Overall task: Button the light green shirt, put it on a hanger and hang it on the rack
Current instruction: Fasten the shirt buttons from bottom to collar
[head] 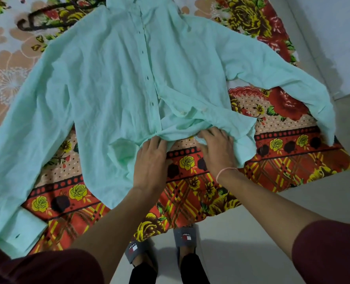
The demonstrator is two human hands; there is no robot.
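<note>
The light green shirt (pixel 112 85) lies face up on a flowered bedsheet (pixel 272 124), sleeves spread wide, collar at the far end. Its placket with dark buttonholes runs down the middle and the right front panel is rumpled near the hem. My left hand (pixel 149 162) grips the bottom edge of the left front panel. My right hand (pixel 217 150) holds the bunched hem of the right front panel, its fingertips tucked under the cloth. A dark hanger (pixel 39 19) lies on the sheet beyond the shirt's left shoulder, partly covered by it. No rack is in view.
The bed's near edge runs across the lower part of the view, with pale floor (pixel 241 242) below it. My feet in grey slides (pixel 183 238) stand at that edge. A pale wall (pixel 333 37) rises on the right.
</note>
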